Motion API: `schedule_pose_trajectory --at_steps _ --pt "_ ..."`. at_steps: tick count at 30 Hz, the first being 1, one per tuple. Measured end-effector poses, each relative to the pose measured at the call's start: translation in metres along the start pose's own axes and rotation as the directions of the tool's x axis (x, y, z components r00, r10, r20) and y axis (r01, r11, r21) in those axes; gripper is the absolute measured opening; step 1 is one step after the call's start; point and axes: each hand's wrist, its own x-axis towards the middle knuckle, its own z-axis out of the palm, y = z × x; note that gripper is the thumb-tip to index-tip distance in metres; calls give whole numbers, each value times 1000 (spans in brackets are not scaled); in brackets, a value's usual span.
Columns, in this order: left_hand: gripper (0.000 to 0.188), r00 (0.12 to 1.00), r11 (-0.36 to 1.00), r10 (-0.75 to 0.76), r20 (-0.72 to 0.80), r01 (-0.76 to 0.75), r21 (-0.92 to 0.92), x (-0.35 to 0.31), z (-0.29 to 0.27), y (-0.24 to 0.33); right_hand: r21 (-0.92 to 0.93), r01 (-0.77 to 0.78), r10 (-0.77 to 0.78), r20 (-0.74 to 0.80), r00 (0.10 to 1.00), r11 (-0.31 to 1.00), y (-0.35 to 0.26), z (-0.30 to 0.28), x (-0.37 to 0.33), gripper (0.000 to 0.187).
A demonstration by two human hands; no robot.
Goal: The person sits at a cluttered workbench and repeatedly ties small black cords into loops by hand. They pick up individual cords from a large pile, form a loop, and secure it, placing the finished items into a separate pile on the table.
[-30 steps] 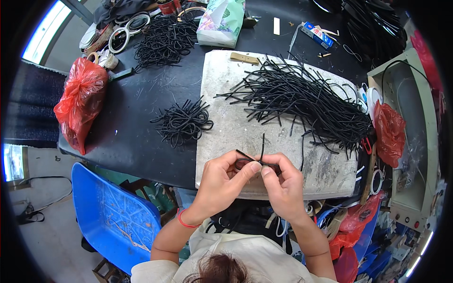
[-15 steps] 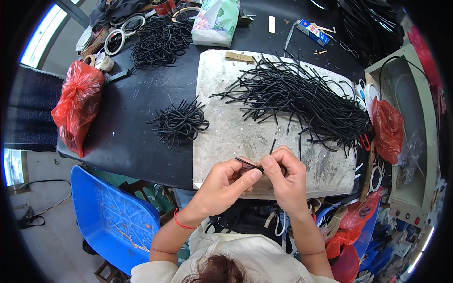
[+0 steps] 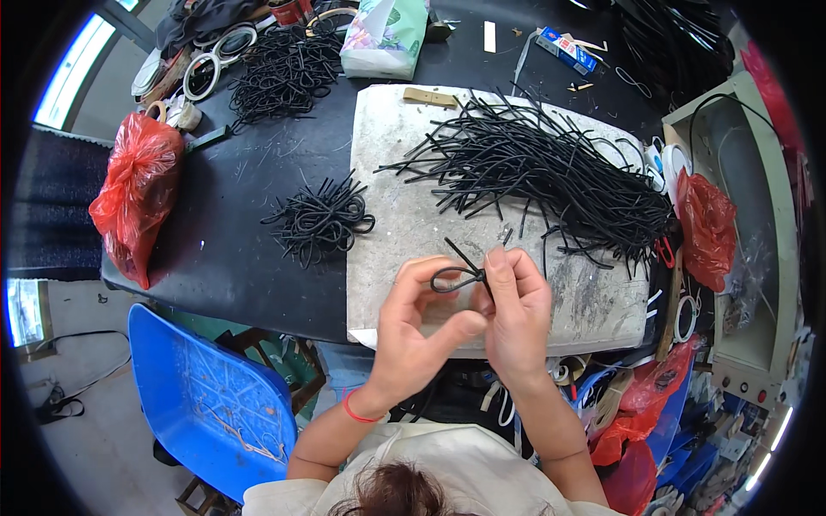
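Over the near edge of a worn white board (image 3: 396, 185), my right hand (image 3: 520, 322) pinches a short black cord (image 3: 478, 275) between thumb and fingers. The cord is knotted, with a loop standing out to the left and loose ends pointing up. My left hand (image 3: 417, 335) is at the loop's left, its thumb and fingers apart; whether a fingertip touches the loop is unclear. A large bundle of straight black cords (image 3: 551, 181) lies across the far right part of the board. Left of the board is a small pile of looped black cords (image 3: 318, 222).
Another tangled black cord heap (image 3: 280, 77) lies at the far left, by a tissue pack (image 3: 383, 43). A red plastic bag (image 3: 142, 189) stands at the table's left edge. Below it is a blue plastic bin (image 3: 202, 387). A metal-framed box (image 3: 748, 258) stands on the right.
Both hands were pinching the cord together. My left thumb and fingers have since parted from it, and the knotted loop now shows, held in my right hand.
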Motion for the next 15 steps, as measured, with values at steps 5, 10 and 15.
schedule_pose_trajectory --at_steps 5,10,15 --pt "16 990 975 -136 33 140 -172 16 -1 8 -10 121 -121 22 992 993 1 0 -6 14" --pt "17 868 890 -362 339 430 -150 25 -19 25 -214 149 -107 195 975 965 -17 -11 9 20" --pt "12 888 898 -340 310 405 -174 19 -16 20 62 -37 19 278 960 997 -12 -8 6 15"
